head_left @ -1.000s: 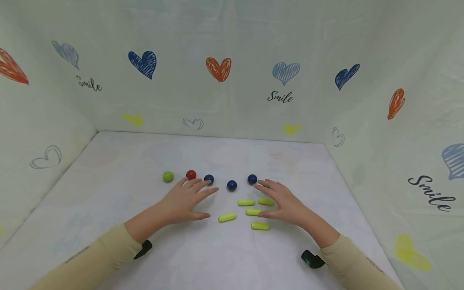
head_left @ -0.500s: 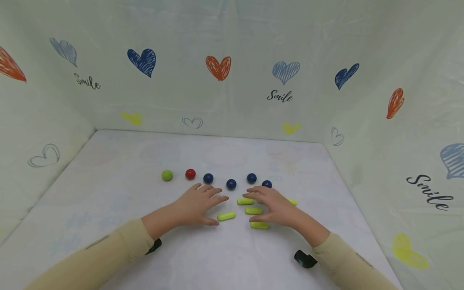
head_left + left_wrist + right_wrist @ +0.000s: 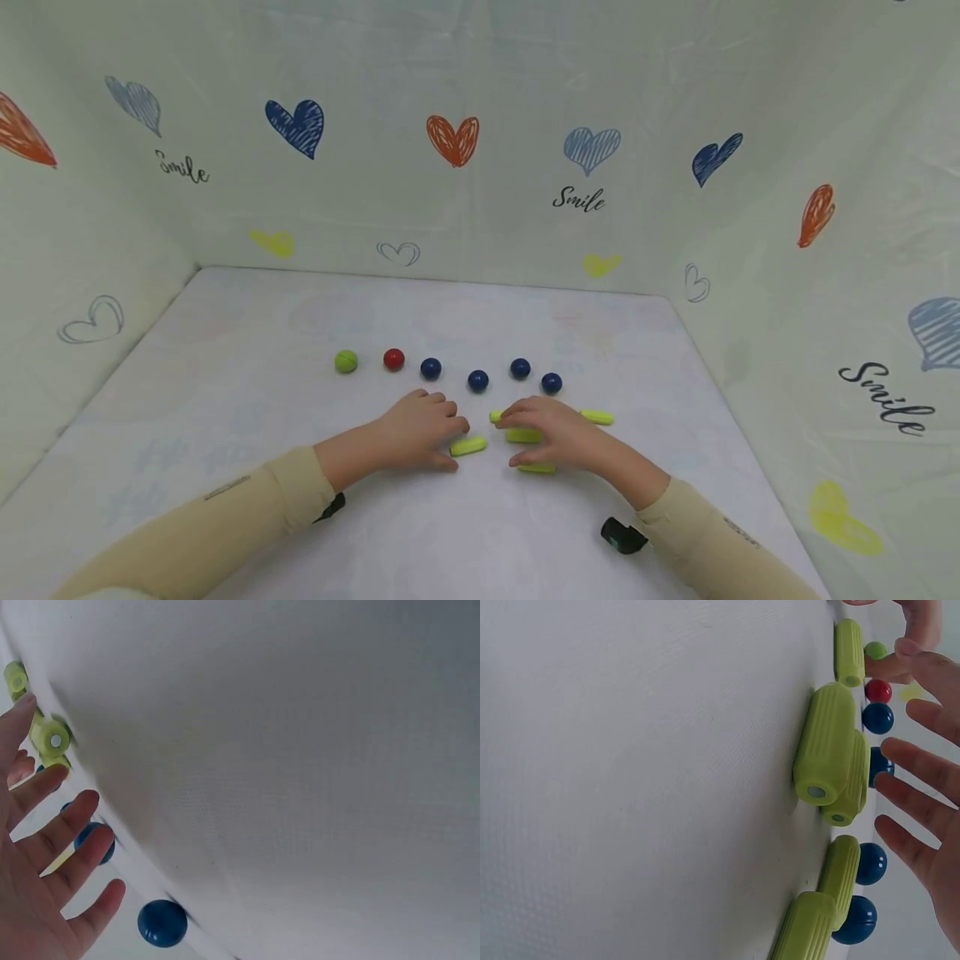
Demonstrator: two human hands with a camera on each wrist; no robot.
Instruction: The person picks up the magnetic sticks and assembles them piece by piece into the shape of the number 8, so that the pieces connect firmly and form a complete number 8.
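Observation:
Beside a short yellow-green ridged rod [image 3: 469, 446], my left hand [image 3: 420, 429] spreads its thumb and fingers around the rod's left end without gripping it. In the left wrist view its fingers [image 3: 67, 825] reach out loosely. My right hand [image 3: 558, 429] hovers over several more such rods [image 3: 522, 435], partly hiding them in the head view. The right wrist view shows its fingers [image 3: 915, 776] apart and bent slightly, with nothing between them. One rod [image 3: 826, 742] nearby has a grey metal-like spot on its end.
Behind the hands lie a green ball [image 3: 346, 361], a red ball [image 3: 393, 359] and several dark blue balls [image 3: 477, 381] in a loose row. A heart-printed cloth [image 3: 510, 242] walls the white table [image 3: 420, 533] at the back and sides.
My left hand has moved right and nearer me, away from the red and blue balls to the leftmost rod. My right hand has shifted slightly left and nearer, uncovering another blue ball.

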